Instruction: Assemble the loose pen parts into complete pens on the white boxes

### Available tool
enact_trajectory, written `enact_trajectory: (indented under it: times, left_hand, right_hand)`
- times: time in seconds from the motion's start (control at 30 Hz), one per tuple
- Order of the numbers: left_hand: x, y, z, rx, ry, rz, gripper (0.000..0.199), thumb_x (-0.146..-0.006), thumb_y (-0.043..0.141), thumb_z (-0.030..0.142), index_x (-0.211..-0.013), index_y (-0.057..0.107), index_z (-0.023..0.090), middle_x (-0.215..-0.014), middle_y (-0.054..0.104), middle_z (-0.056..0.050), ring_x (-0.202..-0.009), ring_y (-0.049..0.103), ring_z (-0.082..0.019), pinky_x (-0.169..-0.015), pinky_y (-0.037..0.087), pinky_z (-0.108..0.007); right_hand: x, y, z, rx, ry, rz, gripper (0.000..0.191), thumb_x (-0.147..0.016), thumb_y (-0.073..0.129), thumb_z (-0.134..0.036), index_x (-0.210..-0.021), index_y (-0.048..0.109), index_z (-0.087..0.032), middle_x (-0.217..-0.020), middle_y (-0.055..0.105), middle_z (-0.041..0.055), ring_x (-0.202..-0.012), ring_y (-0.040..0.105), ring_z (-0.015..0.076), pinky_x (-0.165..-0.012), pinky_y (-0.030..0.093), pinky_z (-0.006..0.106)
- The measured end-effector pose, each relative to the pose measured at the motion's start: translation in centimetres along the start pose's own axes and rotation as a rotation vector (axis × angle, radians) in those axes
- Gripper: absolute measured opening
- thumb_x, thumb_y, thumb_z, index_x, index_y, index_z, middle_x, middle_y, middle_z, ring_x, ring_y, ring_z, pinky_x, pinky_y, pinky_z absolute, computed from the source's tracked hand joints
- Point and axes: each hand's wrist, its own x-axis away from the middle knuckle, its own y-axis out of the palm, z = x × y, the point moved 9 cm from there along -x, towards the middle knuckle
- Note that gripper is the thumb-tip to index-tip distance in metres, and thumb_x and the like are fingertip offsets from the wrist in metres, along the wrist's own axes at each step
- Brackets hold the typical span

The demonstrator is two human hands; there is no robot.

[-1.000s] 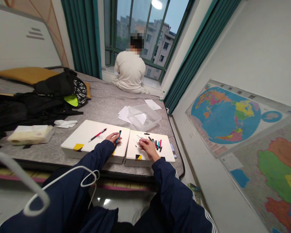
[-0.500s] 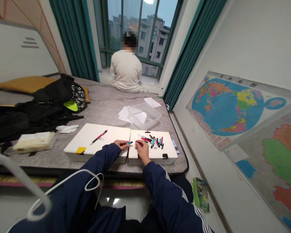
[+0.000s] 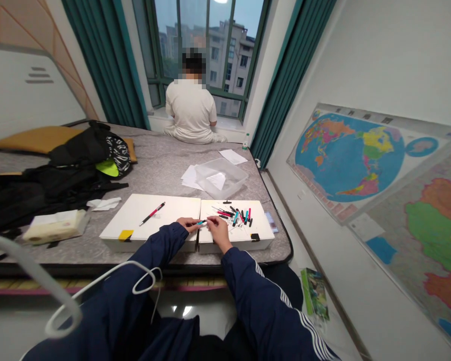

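My left hand (image 3: 188, 224) pinches a short teal-and-black pen barrel (image 3: 200, 222) above the seam between two white boxes. My right hand (image 3: 218, 233) is closed at the barrel's right end, fingertips pressed together; whatever small piece they hold is too tiny to make out. Just right of that hand, loose pen parts (image 3: 235, 216) in teal, red and black lie scattered on the right white box (image 3: 261, 233). An assembled red-and-black pen (image 3: 152, 214) rests on the left white box (image 3: 116, 213).
Behind the boxes stands a clear plastic bin (image 3: 225, 183) beside white paper sheets (image 3: 190, 178). A tissue pack (image 3: 55, 226) and black bag (image 3: 71, 165) lie left on the bed. A person (image 3: 191, 108) sits by the window. A white cable (image 3: 108, 271) crosses my left arm.
My right hand has moved slightly left and now meets the end of the pen barrel in my left hand. The whole view has shifted a little.
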Motion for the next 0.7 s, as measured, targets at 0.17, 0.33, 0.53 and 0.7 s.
enact_trajectory:
  times: [0.17, 0.33, 0.53, 0.7]
  left_hand:
    - [0.0, 0.1, 0.2, 0.033, -0.023, -0.027, 0.045, -0.061, 0.072, 0.05, -0.093, 0.076, 0.018, -0.061, 0.066, -0.002, -0.05, 0.05, -0.011, -0.051, 0.038, -0.023]
    - [0.0, 0.3, 0.0, 0.012, -0.033, -0.05, 0.047, -0.063, 0.071, 0.05, -0.095, 0.076, 0.016, -0.06, 0.065, -0.002, -0.051, 0.051, -0.011, -0.052, 0.039, -0.024]
    - [0.1, 0.3, 0.4, 0.004, -0.032, -0.063, 0.049, -0.064, 0.07, 0.05, -0.096, 0.075, 0.014, -0.062, 0.065, -0.003, -0.053, 0.052, -0.012, -0.054, 0.04, -0.025]
    - [-0.1, 0.6, -0.2, 0.027, -0.066, -0.082, 0.051, -0.06, 0.073, 0.051, -0.095, 0.075, 0.014, -0.061, 0.065, -0.003, -0.05, 0.05, -0.011, -0.052, 0.039, -0.025]
  right_hand:
    - [0.0, -0.1, -0.4, 0.068, -0.04, -0.02, 0.021, -0.08, 0.06, -0.032, -0.091, 0.071, -0.018, -0.085, 0.069, 0.0058, -0.075, 0.062, 0.0178, -0.067, 0.05, 0.028]
    - [0.0, -0.3, -1.3, 0.118, -0.137, -0.038, 0.018, -0.08, 0.059, -0.028, -0.09, 0.072, -0.019, -0.087, 0.069, 0.0055, -0.081, 0.061, 0.0181, -0.073, 0.048, 0.028]
    - [0.0, -0.3, -1.2, 0.17, -0.13, -0.019, 0.016, -0.082, 0.057, -0.029, -0.086, 0.069, -0.019, -0.084, 0.067, 0.0035, -0.079, 0.059, 0.017, -0.072, 0.045, 0.027]
    - [0.6, 0.2, -2.3, 0.323, -0.153, -0.033, 0.02, -0.088, 0.048, -0.031, -0.084, 0.062, -0.019, -0.076, 0.062, 0.0011, -0.072, 0.055, 0.0157, -0.067, 0.04, 0.024]
